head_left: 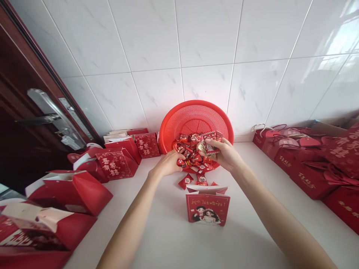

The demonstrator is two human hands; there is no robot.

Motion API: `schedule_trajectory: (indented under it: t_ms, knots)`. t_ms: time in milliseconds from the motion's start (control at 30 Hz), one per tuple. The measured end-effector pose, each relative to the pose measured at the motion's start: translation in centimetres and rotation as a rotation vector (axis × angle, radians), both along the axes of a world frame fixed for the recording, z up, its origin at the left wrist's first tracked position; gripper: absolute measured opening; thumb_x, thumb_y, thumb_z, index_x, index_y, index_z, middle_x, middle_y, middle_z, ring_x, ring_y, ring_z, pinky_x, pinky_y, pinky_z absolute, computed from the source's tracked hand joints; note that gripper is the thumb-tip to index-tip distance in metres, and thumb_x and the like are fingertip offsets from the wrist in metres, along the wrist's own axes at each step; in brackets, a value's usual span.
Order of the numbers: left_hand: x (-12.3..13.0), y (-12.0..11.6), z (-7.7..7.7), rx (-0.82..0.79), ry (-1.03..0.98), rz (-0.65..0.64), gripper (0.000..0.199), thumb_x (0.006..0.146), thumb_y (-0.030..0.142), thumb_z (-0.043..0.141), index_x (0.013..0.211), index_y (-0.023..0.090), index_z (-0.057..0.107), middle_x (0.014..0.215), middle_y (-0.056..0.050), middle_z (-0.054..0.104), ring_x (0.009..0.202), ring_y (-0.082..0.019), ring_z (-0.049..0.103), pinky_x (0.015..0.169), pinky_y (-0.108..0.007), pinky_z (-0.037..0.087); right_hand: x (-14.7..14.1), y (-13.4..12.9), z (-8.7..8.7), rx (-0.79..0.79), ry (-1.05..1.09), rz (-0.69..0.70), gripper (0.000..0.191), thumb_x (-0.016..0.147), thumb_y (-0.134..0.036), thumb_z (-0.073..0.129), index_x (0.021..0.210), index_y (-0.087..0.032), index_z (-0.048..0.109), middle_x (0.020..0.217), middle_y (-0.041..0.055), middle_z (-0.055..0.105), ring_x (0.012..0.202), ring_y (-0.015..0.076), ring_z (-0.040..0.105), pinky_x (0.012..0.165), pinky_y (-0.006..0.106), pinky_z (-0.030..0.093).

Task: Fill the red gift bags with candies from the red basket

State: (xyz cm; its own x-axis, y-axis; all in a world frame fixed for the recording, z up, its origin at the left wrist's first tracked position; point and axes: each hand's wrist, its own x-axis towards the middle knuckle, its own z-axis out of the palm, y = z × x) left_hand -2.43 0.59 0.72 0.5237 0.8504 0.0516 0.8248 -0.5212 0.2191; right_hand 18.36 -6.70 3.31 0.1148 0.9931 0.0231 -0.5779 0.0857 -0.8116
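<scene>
A red plastic colander leans against the tiled wall, with red wrapped candies heaped in its lower part. My left hand is at the left of the heap, its fingers curled round a red-wrapped candy. At the heap's right side, my right hand is closed on several wrapped candies, one of them gold. In front of the colander stands an upright red gift box with a cartoon couple on it and its top open. A few loose candies lie between the box and the colander.
Open red boxes line the left side of the white table. Closed red boxes with cord handles and ribbons stand in rows on the right. A dark wooden door with a metal handle is at the left.
</scene>
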Motion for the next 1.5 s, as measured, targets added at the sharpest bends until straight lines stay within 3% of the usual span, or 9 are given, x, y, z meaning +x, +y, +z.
schedule_trajectory:
  t_ms: [100,167,433,567,667,800,933,1167,1500]
  knots:
    - [-0.4,0.4,-0.5,0.026,0.006,0.025,0.066,0.070,0.011,0.073,0.134,0.022,0.066,0.127,-0.012,0.068,0.114,-0.031,0.067,0.098,-0.033,0.051,0.0,0.0,0.0,-0.017,-0.016,-0.013,0.029,0.061,-0.013,0.089,0.077,-0.016,0.065,0.080,0.0031,0.072,0.071,0.0179,0.070,0.061,0.030,0.067]
    - [-0.6,0.7,-0.8,0.058,-0.011,0.023,0.067,0.069,0.010,0.072,0.134,0.021,0.066,0.124,-0.012,0.069,0.112,-0.033,0.068,0.097,-0.034,0.052,0.1,0.1,0.0,-0.026,-0.024,-0.014,0.027,0.063,-0.012,0.087,0.078,-0.017,0.065,0.080,0.0026,0.072,0.071,0.0170,0.070,0.061,0.029,0.066]
    - [-0.7,1.3,-1.5,0.094,-0.080,-0.019,0.055,0.072,0.015,0.072,0.126,0.022,0.071,0.115,-0.012,0.068,0.103,-0.032,0.069,0.090,-0.036,0.053,0.1,0.1,0.0,-0.057,-0.056,0.003,0.024,0.067,-0.012,0.084,0.080,-0.017,0.065,0.082,0.0038,0.073,0.075,0.0198,0.072,0.068,0.034,0.067]
    - [-0.1,1.2,-1.9,0.120,-0.102,-0.084,0.036,0.079,0.023,0.071,0.114,0.023,0.078,0.111,-0.010,0.064,0.107,-0.032,0.064,0.098,-0.041,0.050,0.0,0.0,0.1,-0.075,-0.076,0.004,0.021,0.067,-0.011,0.082,0.078,-0.016,0.066,0.082,0.0056,0.073,0.074,0.0193,0.071,0.063,0.031,0.066]
    - [0.7,0.9,-2.6,0.168,-0.084,-0.104,0.031,0.077,0.029,0.076,0.107,0.026,0.081,0.119,-0.011,0.060,0.116,-0.036,0.056,0.105,-0.050,0.045,-0.1,-0.1,0.1,-0.086,-0.086,0.001,0.019,0.067,-0.011,0.081,0.078,-0.016,0.067,0.080,0.0050,0.073,0.072,0.0183,0.070,0.061,0.029,0.065]
    - [1.5,0.5,-3.6,0.159,-0.015,-0.101,0.049,0.077,0.028,0.074,0.127,0.028,0.073,0.135,-0.014,0.052,0.127,-0.041,0.047,0.107,-0.057,0.041,-0.1,-0.1,0.0,-0.091,-0.101,-0.010,0.021,0.066,-0.012,0.082,0.078,-0.017,0.066,0.079,0.0044,0.073,0.072,0.0198,0.071,0.062,0.033,0.065]
    - [1.7,0.6,-4.1,0.177,-0.011,-0.101,0.058,0.079,0.023,0.072,0.136,0.030,0.065,0.137,-0.015,0.050,0.129,-0.040,0.046,0.107,-0.057,0.039,0.0,0.0,-0.1,-0.078,-0.109,-0.004,0.023,0.064,-0.015,0.085,0.078,-0.017,0.067,0.081,0.0045,0.073,0.074,0.0211,0.071,0.064,0.033,0.065]
    - [1.4,1.1,-4.7,0.204,-0.078,-0.085,0.040,0.083,0.029,0.070,0.123,0.027,0.074,0.129,-0.013,0.053,0.124,-0.038,0.048,0.107,-0.057,0.040,0.0,0.0,-0.2,-0.078,-0.119,0.001,0.017,0.068,-0.012,0.080,0.080,-0.017,0.070,0.081,0.0047,0.073,0.073,0.0204,0.070,0.064,0.033,0.065]
    - [1.8,0.9,-5.4,0.252,-0.189,-0.151,0.024,0.088,0.030,0.068,0.109,0.026,0.078,0.142,-0.011,0.049,0.138,-0.038,0.041,0.115,-0.056,0.035,-0.1,0.1,-0.1,-0.068,-0.131,0.013,0.014,0.067,-0.013,0.079,0.076,-0.019,0.070,0.076,0.0034,0.072,0.072,0.0206,0.069,0.063,0.032,0.064]
